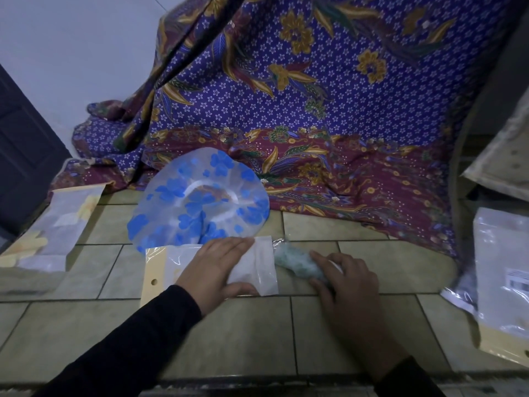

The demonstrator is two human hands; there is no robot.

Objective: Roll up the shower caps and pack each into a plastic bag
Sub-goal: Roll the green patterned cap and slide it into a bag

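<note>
A clear plastic bag (169, 260) with a cream header strip lies flat on the tiled floor in front of me. My left hand (217, 270) holds its open right end, fingers on top and thumb at the near edge. Just right of the bag's mouth lies a rolled pale green shower cap (294, 263), and my right hand (347, 282) grips its right part. A transparent shower cap with blue flowers (200, 202) lies spread open behind the bag, touching its far edge.
A packed bag holding a yellow-flowered cap (54, 227) lies at the left. A stack of plastic bags (503, 270) sits at the right. Purple and maroon batik cloth (300, 110) drapes across the back. A dark door (20, 150) stands at far left.
</note>
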